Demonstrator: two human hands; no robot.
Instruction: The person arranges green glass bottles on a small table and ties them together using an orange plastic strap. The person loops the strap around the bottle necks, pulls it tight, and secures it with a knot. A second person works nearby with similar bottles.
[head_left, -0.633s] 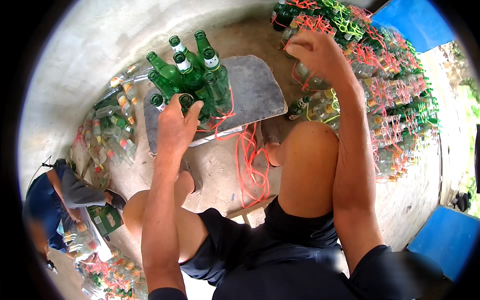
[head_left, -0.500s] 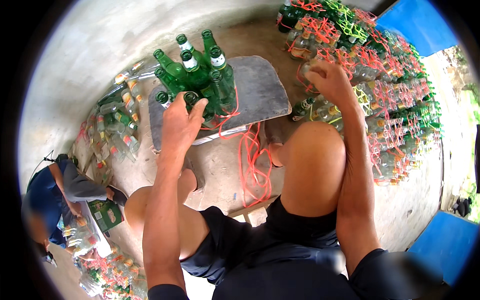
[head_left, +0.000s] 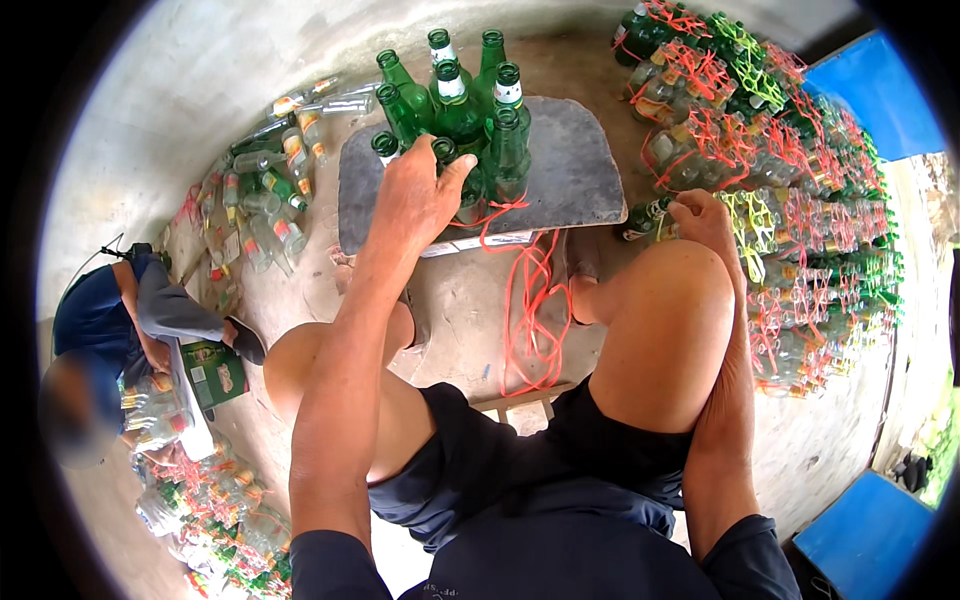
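Observation:
Several green glass bottles [head_left: 459, 112] stand upright in a tight cluster on a dark, worn board [head_left: 575, 160]. At the near side of the cluster, my left hand [head_left: 420, 190] closes round the neck of a green bottle [head_left: 472, 198], its thumb on the right. A red plastic string [head_left: 532, 300] runs from the foot of the cluster over the board's edge and hangs in loose loops between my legs. Beyond my right knee, my right hand [head_left: 703, 216] is curled at the mouth of another green bottle [head_left: 637, 228] by the tied rows; its exact grip is partly hidden.
Bundles of bottles tied with red and yellow string [head_left: 790, 215] fill the right side. Loose bottles [head_left: 265, 200] lie in a heap by the left wall. Another person [head_left: 105, 320] works at lower left beside a green carton [head_left: 213, 375] and more bottles.
My right hand has come down and nearer, from above the tied bottles to the single green bottle. My left hand stays at the cluster. The whole view has shifted.

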